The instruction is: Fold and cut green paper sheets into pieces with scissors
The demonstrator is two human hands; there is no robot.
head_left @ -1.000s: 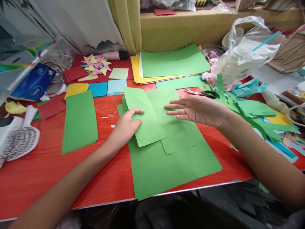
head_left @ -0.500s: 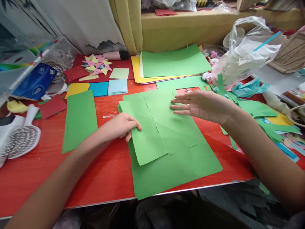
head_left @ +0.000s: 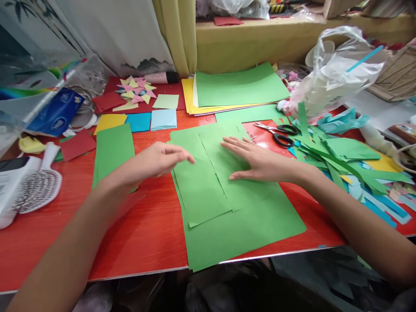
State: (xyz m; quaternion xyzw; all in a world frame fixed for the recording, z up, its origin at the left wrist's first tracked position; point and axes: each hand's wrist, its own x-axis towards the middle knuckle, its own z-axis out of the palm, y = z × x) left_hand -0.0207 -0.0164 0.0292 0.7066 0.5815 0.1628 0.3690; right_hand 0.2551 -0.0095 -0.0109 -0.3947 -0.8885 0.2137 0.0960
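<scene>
Two cut green paper rectangles lie side by side on a large green sheet (head_left: 247,229) at the middle of the red table (head_left: 65,234). My right hand (head_left: 256,162) lies flat and open on the right rectangle (head_left: 227,173), fingers spread. My left hand (head_left: 156,159) hovers just left of the left rectangle (head_left: 198,186), fingers loose and apart, holding nothing; it is a little blurred.
A green paper stack (head_left: 112,149) lies at the left. Black-handled scissors (head_left: 279,132) rest behind my right hand. Green and blue offcuts (head_left: 344,160) pile at the right, a plastic bag (head_left: 334,73) behind them. Coloured sheets (head_left: 240,86), small squares (head_left: 164,119) and a white brush (head_left: 35,186) surround.
My left hand let go of the left green rectangle and lifted off it. My right hand came down flat onto the right rectangle. The left rectangle now lies straight beside the other.
</scene>
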